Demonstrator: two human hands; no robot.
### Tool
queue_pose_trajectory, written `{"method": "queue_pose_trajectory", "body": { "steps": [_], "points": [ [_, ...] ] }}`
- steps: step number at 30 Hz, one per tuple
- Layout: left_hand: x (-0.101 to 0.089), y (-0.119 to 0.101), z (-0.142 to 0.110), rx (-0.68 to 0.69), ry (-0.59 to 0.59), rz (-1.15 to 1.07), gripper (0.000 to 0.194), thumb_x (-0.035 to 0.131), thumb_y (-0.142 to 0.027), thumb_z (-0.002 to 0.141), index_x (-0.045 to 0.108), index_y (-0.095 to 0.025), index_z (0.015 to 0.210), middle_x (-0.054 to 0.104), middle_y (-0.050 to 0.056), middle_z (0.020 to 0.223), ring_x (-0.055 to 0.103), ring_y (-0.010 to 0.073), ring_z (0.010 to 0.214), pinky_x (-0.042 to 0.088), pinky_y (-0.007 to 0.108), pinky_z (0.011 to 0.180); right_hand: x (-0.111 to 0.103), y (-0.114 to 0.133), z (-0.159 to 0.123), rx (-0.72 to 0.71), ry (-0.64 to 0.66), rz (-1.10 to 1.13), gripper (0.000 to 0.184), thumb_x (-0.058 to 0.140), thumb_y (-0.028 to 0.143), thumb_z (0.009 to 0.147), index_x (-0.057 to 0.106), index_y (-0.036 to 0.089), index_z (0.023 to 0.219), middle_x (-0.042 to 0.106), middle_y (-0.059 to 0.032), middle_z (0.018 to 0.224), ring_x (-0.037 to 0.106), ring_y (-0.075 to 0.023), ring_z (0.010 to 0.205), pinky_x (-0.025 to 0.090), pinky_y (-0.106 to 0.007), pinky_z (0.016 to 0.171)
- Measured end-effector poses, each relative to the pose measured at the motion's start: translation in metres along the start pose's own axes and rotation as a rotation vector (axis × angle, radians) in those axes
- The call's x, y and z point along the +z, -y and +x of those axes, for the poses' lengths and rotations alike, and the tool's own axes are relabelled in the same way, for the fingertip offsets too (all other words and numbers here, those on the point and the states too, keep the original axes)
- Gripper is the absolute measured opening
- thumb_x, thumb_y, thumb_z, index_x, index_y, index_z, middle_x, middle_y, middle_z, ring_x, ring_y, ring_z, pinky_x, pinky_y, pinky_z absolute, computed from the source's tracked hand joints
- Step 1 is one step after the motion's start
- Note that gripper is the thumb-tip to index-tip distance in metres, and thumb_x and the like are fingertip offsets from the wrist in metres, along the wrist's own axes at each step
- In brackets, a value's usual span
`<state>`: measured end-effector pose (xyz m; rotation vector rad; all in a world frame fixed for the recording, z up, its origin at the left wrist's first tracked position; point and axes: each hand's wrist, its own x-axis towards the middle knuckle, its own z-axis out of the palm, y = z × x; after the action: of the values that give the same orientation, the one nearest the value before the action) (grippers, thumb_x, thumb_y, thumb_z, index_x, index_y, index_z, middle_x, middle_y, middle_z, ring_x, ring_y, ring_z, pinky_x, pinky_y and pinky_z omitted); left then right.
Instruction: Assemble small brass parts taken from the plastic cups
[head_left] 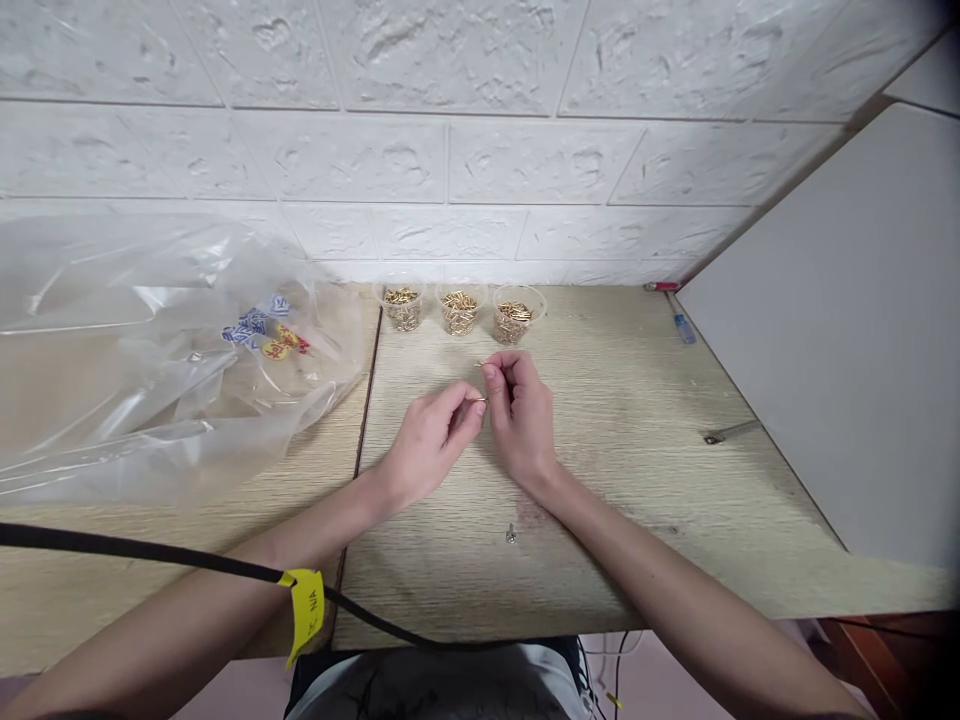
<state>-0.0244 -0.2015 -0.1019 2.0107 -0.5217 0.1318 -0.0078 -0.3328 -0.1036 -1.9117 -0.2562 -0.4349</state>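
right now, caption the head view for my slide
Left hand and right hand each pinch a small gold-coloured piece near three clear cups.

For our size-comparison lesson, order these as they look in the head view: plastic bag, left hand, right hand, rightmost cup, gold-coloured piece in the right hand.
1. Plastic bag
2. Left hand and right hand: too alike to rank
3. Rightmost cup
4. Gold-coloured piece

This looks like a small workshop corner: gold-coloured parts in cups, screwdriver, plain wooden table.
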Motion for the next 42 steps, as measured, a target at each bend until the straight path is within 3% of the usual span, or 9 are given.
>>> {"method": "queue_pose_trajectory", "body": {
  "steps": [6,11,18,23,28,33,42],
  "points": [
    [0.0,0.005,0.001,0.147,-0.099,0.087,0.019,0.05,-0.023,0.094,0.057,-0.015,0.077,0.048,-0.004,0.059,0.04,0.0066,0.052,0.033,0.021,0.052,-0.002,-0.002,0.001,-0.02,0.021,-0.03,0.011,0.044,0.03,0.095,0.048,0.021,0.089,0.059,0.0008,0.074,0.051,-0.0122,0.059,0.037,-0.025,0.056],
    [-0.003,0.006,0.003,0.26,-0.09,0.139,0.017,0.053,-0.015,0.092,0.057,-0.015,0.075,0.043,-0.005,0.059,0.038,0.0062,0.052,0.032,0.02,0.051,-0.004,-0.002,0.002,-0.033,0.067,-0.076,0.012,0.043,0.029,0.095,0.048,0.02,0.088,0.058,0.0008,0.072,0.05,-0.0118,0.056,0.035,-0.025,0.055],
    [-0.007,0.008,0.006,0.361,-0.051,0.266,0.02,0.051,-0.012,0.092,0.055,-0.014,0.072,0.054,-0.001,0.066,0.045,0.0076,0.057,0.038,0.021,0.056,0.0,-0.001,0.0,0.021,0.099,-0.06,0.015,0.043,0.032,0.095,0.048,0.021,0.085,0.057,0.001,0.07,0.049,-0.0124,0.057,0.036,-0.026,0.056],
    [-0.02,0.022,0.01,0.287,-0.064,0.298,0.016,0.055,-0.021,0.093,0.069,-0.015,0.09,0.065,0.002,0.078,0.058,0.0116,0.071,0.046,0.024,0.066,-0.01,-0.012,0.01,0.143,0.078,0.137,0.018,0.049,0.036,0.092,0.052,0.02,0.085,0.057,0.001,0.069,0.051,-0.0129,0.059,0.04,-0.026,0.059],
    [-0.035,0.041,0.017,0.138,-0.113,0.426,0.018,0.06,-0.026,0.089,0.075,-0.016,0.09,0.068,0.005,0.088,0.062,0.0179,0.084,0.05,0.031,0.075,-0.021,-0.025,0.021,0.014,0.142,-0.152,0.013,0.056,0.025,0.088,0.06,0.018,0.078,0.059,-0.003,0.076,0.053,-0.0155,0.067,0.041,-0.028,0.063],
    [-0.036,0.047,0.026,0.068,-0.096,0.499,0.017,0.06,-0.025,0.089,0.075,-0.017,0.092,0.067,0.005,0.088,0.062,0.0188,0.084,0.05,0.032,0.076,-0.017,-0.03,0.022,-0.114,0.26,-0.292,0.01,0.058,0.017,0.086,0.061,0.017,0.077,0.06,-0.0049,0.078,0.055,-0.0192,0.076,0.042,-0.031,0.07],
    [-0.033,0.048,0.026,0.041,-0.106,0.534,0.018,0.059,-0.025,0.089,0.074,-0.017,0.096,0.066,0.005,0.091,0.062,0.0183,0.088,0.049,0.031,0.079,-0.016,-0.031,0.024,-0.101,0.294,-0.319,0.007,0.06,0.013,0.085,0.064,0.016,0.079,0.061,-0.0049,0.078,0.055,-0.0195,0.077,0.042,-0.031,0.072]
  ]
}}
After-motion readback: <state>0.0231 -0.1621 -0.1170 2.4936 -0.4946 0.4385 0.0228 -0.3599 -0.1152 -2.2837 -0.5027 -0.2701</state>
